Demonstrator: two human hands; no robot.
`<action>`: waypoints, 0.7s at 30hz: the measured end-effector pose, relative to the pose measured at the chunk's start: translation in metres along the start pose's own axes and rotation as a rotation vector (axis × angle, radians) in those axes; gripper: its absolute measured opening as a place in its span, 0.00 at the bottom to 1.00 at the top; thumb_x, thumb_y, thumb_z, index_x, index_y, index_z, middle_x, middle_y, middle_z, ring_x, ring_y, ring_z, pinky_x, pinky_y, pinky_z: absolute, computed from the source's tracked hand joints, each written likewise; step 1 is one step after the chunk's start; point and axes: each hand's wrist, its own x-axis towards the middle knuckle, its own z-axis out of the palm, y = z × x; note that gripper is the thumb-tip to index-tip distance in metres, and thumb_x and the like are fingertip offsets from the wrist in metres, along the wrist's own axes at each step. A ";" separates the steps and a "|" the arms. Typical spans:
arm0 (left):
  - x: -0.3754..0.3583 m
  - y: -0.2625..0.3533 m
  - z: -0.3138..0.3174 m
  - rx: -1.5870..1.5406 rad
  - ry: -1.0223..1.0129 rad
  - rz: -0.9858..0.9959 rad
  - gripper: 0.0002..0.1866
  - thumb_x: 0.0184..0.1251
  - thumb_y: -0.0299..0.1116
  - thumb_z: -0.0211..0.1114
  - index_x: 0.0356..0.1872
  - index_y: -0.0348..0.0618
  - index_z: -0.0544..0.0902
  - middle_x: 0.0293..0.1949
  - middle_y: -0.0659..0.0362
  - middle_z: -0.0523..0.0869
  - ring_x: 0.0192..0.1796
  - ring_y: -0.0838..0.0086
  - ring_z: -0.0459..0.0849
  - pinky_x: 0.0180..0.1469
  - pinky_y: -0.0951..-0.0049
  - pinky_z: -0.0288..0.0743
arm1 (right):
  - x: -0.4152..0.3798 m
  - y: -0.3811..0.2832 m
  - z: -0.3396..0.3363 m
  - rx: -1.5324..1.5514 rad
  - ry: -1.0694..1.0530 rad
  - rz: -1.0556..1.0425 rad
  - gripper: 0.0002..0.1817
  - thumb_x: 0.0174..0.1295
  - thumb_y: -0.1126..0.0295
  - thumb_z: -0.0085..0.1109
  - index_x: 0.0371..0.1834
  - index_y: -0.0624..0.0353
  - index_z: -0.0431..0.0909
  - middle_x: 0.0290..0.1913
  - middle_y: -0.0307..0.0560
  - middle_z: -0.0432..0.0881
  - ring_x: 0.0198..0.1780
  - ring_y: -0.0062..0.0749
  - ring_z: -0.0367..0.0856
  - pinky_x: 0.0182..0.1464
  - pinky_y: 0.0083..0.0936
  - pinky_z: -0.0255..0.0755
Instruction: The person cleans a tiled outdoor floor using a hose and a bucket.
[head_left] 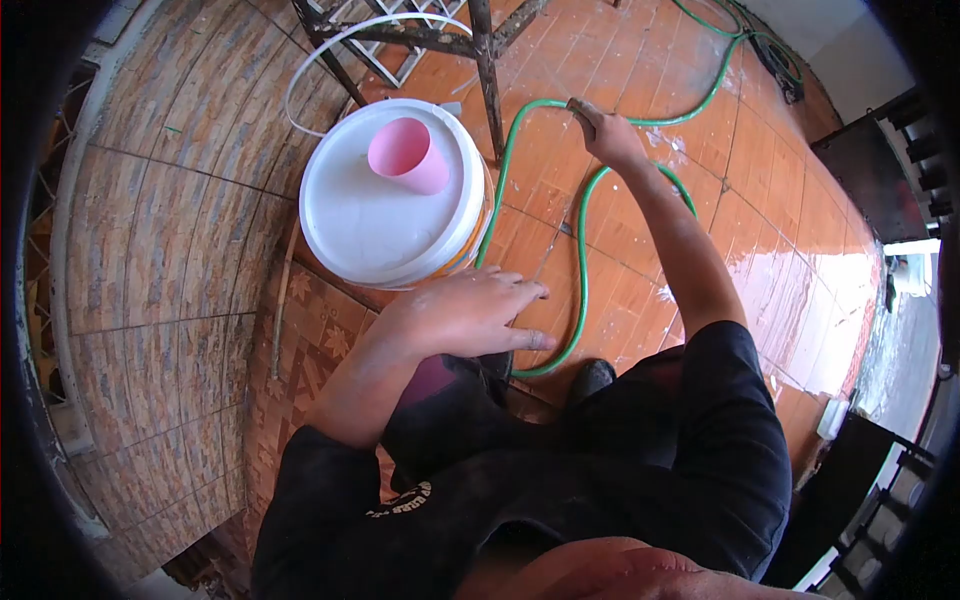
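My right hand (608, 138) reaches out over the tiled floor, closed around a green hose (584, 262). From that hand the hose runs off toward the far right, and on the other side it curves down beside the bucket. Nearer my body, my left hand (478, 312) hangs with its fingers stretched and thumb apart, holding nothing. Just beyond it stands a white bucket (462, 240) with its lid (345, 215) on. A pink cup (425, 168) rests on the lid, its mouth tilted toward me.
A rusty metal stand (485, 75) rises behind the bucket. Stone-patterned wall tiles (165, 260) line the left side. The orange floor (740, 190) looks wet and shiny at right. A dark metal gate (875, 160) is at the right edge, and more hose (738, 38) lies coiled far right.
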 end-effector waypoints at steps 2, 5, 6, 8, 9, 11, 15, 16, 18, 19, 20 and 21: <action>0.000 0.000 0.002 0.009 0.007 0.009 0.37 0.65 0.62 0.55 0.59 0.35 0.73 0.55 0.44 0.79 0.60 0.52 0.76 0.63 0.55 0.67 | -0.006 0.004 -0.003 0.032 0.009 -0.086 0.15 0.69 0.62 0.48 0.57 0.47 0.76 0.43 0.54 0.84 0.42 0.55 0.82 0.43 0.46 0.78; -0.002 0.004 0.003 0.017 0.025 0.012 0.36 0.65 0.61 0.55 0.57 0.36 0.75 0.52 0.44 0.80 0.58 0.51 0.77 0.62 0.54 0.68 | -0.012 0.016 -0.002 0.068 -0.006 -0.213 0.15 0.68 0.64 0.51 0.55 0.49 0.77 0.46 0.53 0.83 0.44 0.53 0.82 0.45 0.42 0.78; -0.002 0.007 0.002 0.024 0.024 0.016 0.35 0.66 0.61 0.56 0.56 0.36 0.75 0.51 0.43 0.81 0.57 0.50 0.78 0.61 0.54 0.69 | -0.015 0.021 -0.003 0.058 -0.008 -0.222 0.15 0.67 0.65 0.52 0.55 0.49 0.77 0.46 0.53 0.83 0.44 0.53 0.82 0.45 0.42 0.78; -0.005 0.014 -0.002 0.017 -0.017 -0.004 0.35 0.66 0.61 0.55 0.57 0.36 0.74 0.51 0.44 0.80 0.58 0.50 0.76 0.62 0.55 0.67 | -0.020 0.007 -0.017 0.030 -0.042 -0.154 0.14 0.66 0.67 0.54 0.54 0.51 0.78 0.46 0.53 0.83 0.46 0.52 0.82 0.46 0.41 0.78; -0.006 0.016 -0.003 0.031 -0.064 -0.007 0.36 0.67 0.61 0.55 0.59 0.35 0.72 0.51 0.44 0.80 0.59 0.51 0.75 0.64 0.56 0.65 | -0.023 -0.001 -0.022 0.036 -0.056 -0.166 0.14 0.66 0.67 0.54 0.54 0.51 0.78 0.46 0.53 0.83 0.46 0.52 0.82 0.46 0.41 0.78; -0.006 0.019 -0.001 0.030 -0.048 0.013 0.35 0.67 0.60 0.55 0.58 0.35 0.72 0.51 0.44 0.80 0.58 0.51 0.75 0.63 0.55 0.65 | -0.025 -0.003 -0.028 0.042 -0.036 -0.182 0.14 0.66 0.67 0.54 0.54 0.52 0.78 0.46 0.52 0.84 0.47 0.51 0.82 0.47 0.40 0.78; -0.009 0.019 0.007 0.039 0.081 0.107 0.33 0.64 0.58 0.60 0.50 0.31 0.77 0.48 0.41 0.82 0.55 0.49 0.79 0.57 0.55 0.72 | -0.028 0.003 -0.024 0.039 -0.115 -0.174 0.15 0.67 0.67 0.54 0.56 0.51 0.77 0.46 0.52 0.84 0.45 0.51 0.83 0.46 0.41 0.78; -0.010 0.019 0.009 0.036 0.087 0.102 0.33 0.64 0.58 0.60 0.50 0.31 0.77 0.48 0.41 0.82 0.55 0.49 0.79 0.57 0.55 0.72 | -0.029 0.003 -0.024 0.040 -0.119 -0.182 0.15 0.67 0.67 0.54 0.56 0.51 0.77 0.46 0.52 0.84 0.45 0.51 0.83 0.46 0.41 0.78; -0.010 0.018 0.011 0.043 0.079 0.095 0.34 0.64 0.58 0.60 0.50 0.31 0.77 0.48 0.40 0.82 0.54 0.49 0.80 0.57 0.55 0.73 | -0.031 0.004 -0.023 -0.001 -0.132 -0.212 0.15 0.67 0.67 0.54 0.57 0.49 0.77 0.43 0.53 0.84 0.41 0.52 0.84 0.44 0.42 0.78; -0.011 0.020 0.009 0.041 0.083 0.091 0.34 0.64 0.58 0.60 0.50 0.31 0.77 0.48 0.40 0.82 0.54 0.49 0.80 0.57 0.55 0.73 | -0.032 0.006 -0.021 0.000 -0.134 -0.217 0.15 0.67 0.67 0.54 0.57 0.49 0.77 0.43 0.53 0.84 0.41 0.52 0.84 0.44 0.42 0.78; -0.011 0.021 0.004 0.042 0.016 0.066 0.35 0.65 0.58 0.58 0.55 0.32 0.74 0.50 0.40 0.80 0.56 0.48 0.77 0.60 0.55 0.70 | -0.033 0.008 -0.019 0.002 -0.135 -0.207 0.15 0.67 0.67 0.54 0.57 0.49 0.77 0.42 0.54 0.84 0.40 0.53 0.84 0.43 0.42 0.78; -0.012 0.022 0.002 0.046 -0.051 0.042 0.36 0.67 0.59 0.56 0.60 0.32 0.71 0.52 0.41 0.78 0.59 0.48 0.75 0.63 0.54 0.66 | -0.033 0.010 -0.017 0.005 -0.134 -0.196 0.15 0.67 0.67 0.54 0.56 0.48 0.77 0.40 0.54 0.85 0.39 0.53 0.84 0.42 0.43 0.78</action>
